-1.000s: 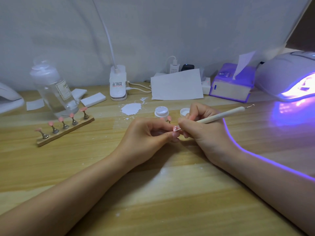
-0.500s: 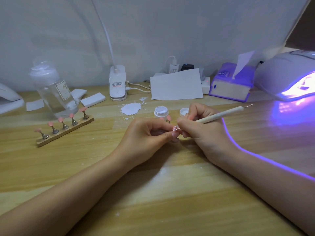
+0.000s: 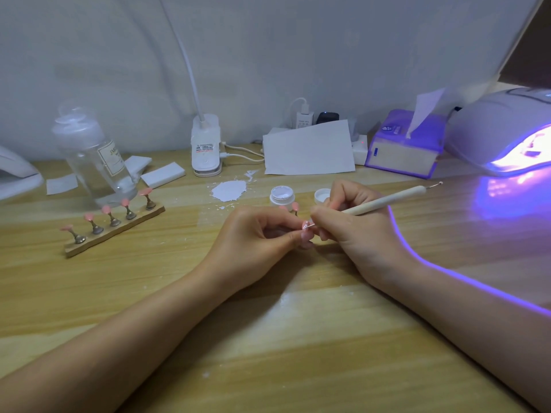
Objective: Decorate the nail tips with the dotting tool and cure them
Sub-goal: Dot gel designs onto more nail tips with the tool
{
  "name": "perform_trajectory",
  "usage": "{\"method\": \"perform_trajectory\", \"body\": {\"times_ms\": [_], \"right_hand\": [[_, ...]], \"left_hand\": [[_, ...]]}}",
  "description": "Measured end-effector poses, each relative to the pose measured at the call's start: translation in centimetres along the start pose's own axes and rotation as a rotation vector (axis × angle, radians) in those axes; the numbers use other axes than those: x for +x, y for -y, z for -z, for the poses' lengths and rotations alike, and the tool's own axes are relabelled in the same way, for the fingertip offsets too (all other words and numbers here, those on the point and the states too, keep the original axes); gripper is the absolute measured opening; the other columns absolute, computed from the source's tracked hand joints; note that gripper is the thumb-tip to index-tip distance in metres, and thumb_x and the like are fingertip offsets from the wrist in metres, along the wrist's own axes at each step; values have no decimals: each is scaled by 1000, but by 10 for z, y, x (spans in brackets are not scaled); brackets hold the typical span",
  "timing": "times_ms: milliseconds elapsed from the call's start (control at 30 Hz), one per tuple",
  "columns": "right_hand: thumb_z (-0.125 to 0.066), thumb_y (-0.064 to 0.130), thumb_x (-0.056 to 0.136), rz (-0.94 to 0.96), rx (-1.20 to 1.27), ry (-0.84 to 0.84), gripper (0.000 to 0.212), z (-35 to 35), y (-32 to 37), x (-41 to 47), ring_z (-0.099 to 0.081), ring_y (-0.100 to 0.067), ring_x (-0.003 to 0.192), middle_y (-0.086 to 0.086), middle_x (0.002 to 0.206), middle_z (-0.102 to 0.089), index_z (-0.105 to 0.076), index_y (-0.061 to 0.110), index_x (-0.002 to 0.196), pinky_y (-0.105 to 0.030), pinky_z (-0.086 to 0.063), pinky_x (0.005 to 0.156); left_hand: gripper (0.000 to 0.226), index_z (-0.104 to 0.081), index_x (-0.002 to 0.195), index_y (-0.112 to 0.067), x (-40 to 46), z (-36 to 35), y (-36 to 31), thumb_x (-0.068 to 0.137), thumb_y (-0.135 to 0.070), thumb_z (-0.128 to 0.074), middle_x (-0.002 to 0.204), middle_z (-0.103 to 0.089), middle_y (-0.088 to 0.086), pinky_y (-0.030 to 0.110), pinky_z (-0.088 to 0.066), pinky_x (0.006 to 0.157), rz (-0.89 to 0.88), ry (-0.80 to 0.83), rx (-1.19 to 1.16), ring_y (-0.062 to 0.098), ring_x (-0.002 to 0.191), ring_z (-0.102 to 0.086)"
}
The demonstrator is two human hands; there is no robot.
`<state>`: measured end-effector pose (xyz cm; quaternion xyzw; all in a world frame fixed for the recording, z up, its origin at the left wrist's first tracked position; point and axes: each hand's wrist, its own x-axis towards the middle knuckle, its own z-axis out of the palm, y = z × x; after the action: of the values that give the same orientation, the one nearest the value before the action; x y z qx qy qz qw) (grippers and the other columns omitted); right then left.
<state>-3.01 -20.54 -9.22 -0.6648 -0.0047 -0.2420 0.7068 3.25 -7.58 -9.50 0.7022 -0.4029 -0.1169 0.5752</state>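
Nothing moved: left hand (image 3: 256,234) fingers pinch nail tip (image 3: 305,226); right hand (image 3: 354,234) fingers grip dotting tool (image 3: 384,201).

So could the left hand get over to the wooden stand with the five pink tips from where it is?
Probably yes. The wooden stand sits to the left of the left hand with only bare table between them, but the hand is pinching a nail tip that it would have to put down first.
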Motion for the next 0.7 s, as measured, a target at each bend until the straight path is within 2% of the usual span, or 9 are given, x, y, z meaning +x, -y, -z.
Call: {"method": "perform_trajectory", "body": {"times_ms": [200,333,500,700], "right_hand": [[-55,-13,74,-1,-28,-14,37,1,0,0,-58,-10,44,3,37,-50,-36,10,52,-14,-43,45],[-53,-15,75,-3,-13,0,38,-1,1,0,-57,-9,42,4,36,-50,-35,9,52,-13,-42,44],[-54,-14,75,-9,2,-15,37,0,1,0,-57,-10,42,2,36,-48,-34,9,52,-13,-42,43],[-54,-13,74,-1,-23,-13,38,0,0,0,-58,-11,45,3,37,-48,-35,10,51,-15,-43,45]], "left_hand": [[22,-72,73,-30,0,0,0,76,-8,-69,74,-73,-1,22,-53,77,-5,-4,11,7,72,-68],[21,-72,73,-27,0,0,-1,76,-6,-69,72,-73,-4,14,-51,72,0,7,2,2,69,-67],[20,-71,73,-25,0,0,0,76,-5,-69,72,-73,-3,13,-51,71,-1,5,4,2,69,-67],[9,-72,72,-29,0,-1,0,70,-22,-68,73,-73,-1,24,-53,76,-2,-3,-9,5,70,-67]]}}
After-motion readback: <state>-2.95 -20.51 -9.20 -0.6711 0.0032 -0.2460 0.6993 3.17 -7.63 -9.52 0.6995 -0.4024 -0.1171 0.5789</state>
